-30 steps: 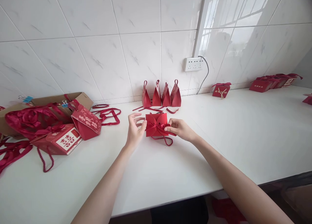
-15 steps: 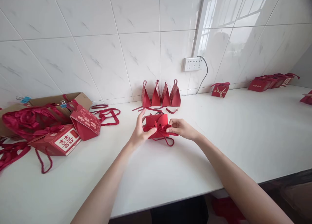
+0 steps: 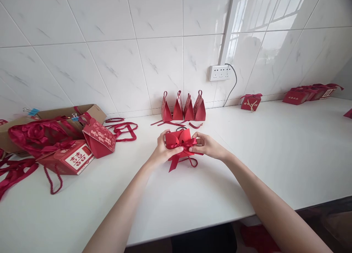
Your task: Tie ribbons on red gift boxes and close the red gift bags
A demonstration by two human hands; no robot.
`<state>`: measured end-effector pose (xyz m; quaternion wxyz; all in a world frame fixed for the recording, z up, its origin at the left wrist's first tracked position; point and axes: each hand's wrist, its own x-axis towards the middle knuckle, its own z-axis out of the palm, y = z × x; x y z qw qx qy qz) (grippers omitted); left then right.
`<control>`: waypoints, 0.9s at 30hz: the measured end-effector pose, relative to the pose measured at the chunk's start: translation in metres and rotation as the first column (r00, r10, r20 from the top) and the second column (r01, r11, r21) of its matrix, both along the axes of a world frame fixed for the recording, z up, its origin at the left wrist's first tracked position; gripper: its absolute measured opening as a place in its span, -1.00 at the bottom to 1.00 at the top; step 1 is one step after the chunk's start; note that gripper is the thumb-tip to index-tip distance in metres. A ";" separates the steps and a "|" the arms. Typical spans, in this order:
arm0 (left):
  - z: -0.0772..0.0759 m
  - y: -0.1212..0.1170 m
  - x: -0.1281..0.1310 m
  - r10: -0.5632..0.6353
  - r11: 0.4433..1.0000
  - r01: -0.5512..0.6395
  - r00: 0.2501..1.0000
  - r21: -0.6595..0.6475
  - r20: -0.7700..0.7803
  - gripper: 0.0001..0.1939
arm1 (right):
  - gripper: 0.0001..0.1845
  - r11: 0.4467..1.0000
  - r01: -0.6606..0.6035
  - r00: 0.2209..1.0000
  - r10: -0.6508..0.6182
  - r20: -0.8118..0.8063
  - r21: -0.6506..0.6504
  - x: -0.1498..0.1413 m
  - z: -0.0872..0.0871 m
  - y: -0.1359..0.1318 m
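Note:
On the white table a red gift box lies between my hands, with a red satin ribbon tied in a bow across its top. My left hand wraps round the box's left side, its thumb pressed on the middle of the bow. At the other side, my right hand pinches the right loop of the ribbon between thumb and fingers. One ribbon tail hangs down the front of the box. A twisted red cord handle sticks out at the near side.
Behind the box stand several red triangular boxes with loose straps before them. To the left are a cardboard box of ribbon, two red boxes and looped ribbon. More red boxes stand right, below a wall socket.
My left fingers have closed in from a raised, spread pose onto the box's side. The bow's loop now shows at the right hand, and a ribbon tail hangs in front. The view has shifted slightly.

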<state>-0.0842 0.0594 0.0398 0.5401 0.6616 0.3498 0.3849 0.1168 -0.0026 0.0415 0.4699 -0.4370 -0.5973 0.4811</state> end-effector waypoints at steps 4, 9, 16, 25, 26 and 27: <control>0.004 -0.005 0.004 -0.014 0.997 0.013 1.000 -0.080 -0.013 -0.04 | -0.58 1.000 -0.003 0.999 0.004 0.040 -0.016 0.000 0.001 -0.002; 0.001 -0.003 0.004 -0.033 0.997 0.033 0.999 -0.073 0.000 -0.13 | -0.60 0.996 0.003 0.984 0.013 0.176 -0.092 -0.001 0.005 -0.005; 0.001 -0.005 0.008 0.047 0.998 -0.048 0.998 -0.039 -0.035 -0.22 | -0.56 0.990 0.016 0.955 0.027 0.295 -0.143 0.001 0.008 -0.007; 0.002 -0.004 0.008 0.041 0.998 -0.042 0.999 -0.055 -0.018 -0.24 | -0.31 0.985 0.025 0.931 0.040 0.364 -0.173 0.009 0.009 -0.009; 0.002 -0.005 0.008 0.048 0.997 -0.049 0.999 -0.060 -0.016 -0.24 | -0.15 0.990 0.067 0.918 -0.013 0.397 -0.122 0.010 0.008 -0.009; 0.002 -0.005 0.008 0.054 0.996 -0.054 0.998 -0.067 -0.015 -0.22 | 0.03 0.994 0.093 0.906 -0.060 0.420 -0.058 0.010 0.006 -0.010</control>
